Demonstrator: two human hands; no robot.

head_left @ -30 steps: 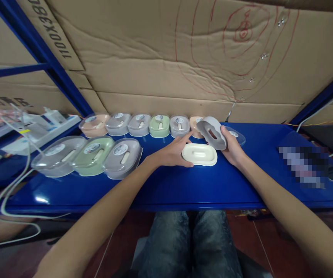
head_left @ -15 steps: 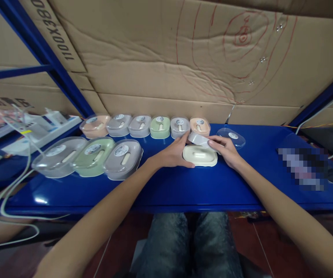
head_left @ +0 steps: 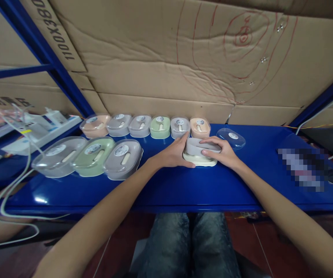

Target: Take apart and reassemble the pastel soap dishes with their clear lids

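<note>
My right hand (head_left: 220,150) is closed on a grey oval plastic box part (head_left: 194,146), thumb on its near side and fingers over its top. The part sits low over a cream oval base (head_left: 199,161) on the table, slightly tilted; whether it is fully seated I cannot tell. My left hand (head_left: 175,152) curves round the left end of the base, thumb at the near edge and fingers at the far side, also against the grey part. Behind my right hand lies a clear oval lid (head_left: 230,138) with a round sticker.
Finished-looking oval boxes with clear lids stand in a back row, among them a green box (head_left: 160,128) and a peach box (head_left: 200,127). Larger ones, including a grey box (head_left: 123,159), stand left. White cables (head_left: 2,208) hang at left; a blurred patch (head_left: 302,170) lies right.
My right hand has brought the grey part down onto the cream base and levelled it from its earlier tilt. My left hand has stayed at the base's left end.
</note>
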